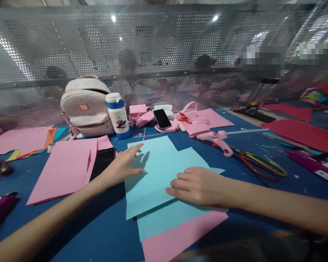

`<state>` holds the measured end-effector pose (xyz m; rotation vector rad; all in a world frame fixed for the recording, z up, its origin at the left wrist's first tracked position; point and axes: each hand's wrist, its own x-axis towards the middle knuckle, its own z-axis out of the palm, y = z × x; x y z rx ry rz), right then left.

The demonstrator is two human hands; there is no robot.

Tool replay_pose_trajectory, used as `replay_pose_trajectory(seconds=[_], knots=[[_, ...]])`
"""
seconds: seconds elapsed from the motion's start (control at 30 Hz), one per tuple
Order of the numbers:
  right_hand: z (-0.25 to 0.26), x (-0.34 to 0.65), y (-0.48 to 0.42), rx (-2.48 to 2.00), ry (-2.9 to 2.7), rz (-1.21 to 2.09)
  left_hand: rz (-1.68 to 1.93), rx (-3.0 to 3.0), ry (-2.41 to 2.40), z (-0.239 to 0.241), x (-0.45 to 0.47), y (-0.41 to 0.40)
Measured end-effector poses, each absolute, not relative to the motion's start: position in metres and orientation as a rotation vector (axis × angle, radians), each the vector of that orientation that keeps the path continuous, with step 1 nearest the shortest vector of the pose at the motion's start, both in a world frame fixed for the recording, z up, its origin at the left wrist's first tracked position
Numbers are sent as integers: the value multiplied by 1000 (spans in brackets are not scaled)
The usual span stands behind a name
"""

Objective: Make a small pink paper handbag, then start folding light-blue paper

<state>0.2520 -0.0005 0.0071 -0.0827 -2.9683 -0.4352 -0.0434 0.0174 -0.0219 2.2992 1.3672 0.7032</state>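
A light blue paper sheet (153, 171) lies at the centre, over another light blue sheet (158, 222) and a pink sheet (177, 240) whose near edges stick out. My left hand (126, 162) is at its left edge, thumb and fingers apart, holding nothing. On the right part of the blue paper rests my right hand (195, 185), palm down, with its fingers slightly bent and lying on the surface. Right of the papers are a pink glue gun (217, 138) with a glue stick in its back and scissors (258, 163) with red and yellow handles.
Folded pink paper (63, 167) lies left, beside a black flat object (102, 162). Behind stand a pale backpack (87, 105), a water bottle (118, 116) and a phone (162, 119). Red sheets (303, 133) and a purple device (314, 165) are right. Perforated metal panels (164, 43) border the blue table.
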Motion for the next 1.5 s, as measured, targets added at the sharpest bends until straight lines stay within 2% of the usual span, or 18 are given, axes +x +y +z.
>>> replay_pose_trajectory(seconds=[0.07,0.23,0.4,0.63,0.73,0.9,1.03,1.1,1.17,1.27,1.37,1.43,1.5], knots=[[12,253,-2,-287,-3025,-212,786,2365,1328,-11,-37,9],[28,246,11,-909,-2774,706,974,2597,1077,25,-17,-23],[28,228,30,-1068,-2199,1389,1038,2822,1103,29,-9,-39],[37,208,28,-1052,-1618,1836,1010,2162,1255,25,-26,-14],[45,202,17,-928,-1629,1896,896,1863,1174,25,-30,-9],[51,197,-1,-954,-1798,1881,624,1756,1144,21,-27,-12],[50,200,-5,-830,-2034,1777,618,1803,1095,13,-29,-9],[53,204,-6,-735,-2248,1558,667,1798,1067,9,-31,-3],[56,210,-9,-617,-2554,1163,695,1773,1035,7,-35,3],[52,220,-13,-314,-2960,394,682,1735,976,8,-39,11],[35,228,-11,-55,-2977,-282,633,1713,940,9,-40,14],[25,234,-7,49,-2832,-577,602,1716,930,9,-39,14],[22,239,-2,90,-2734,-686,557,1735,920,8,-39,14]])
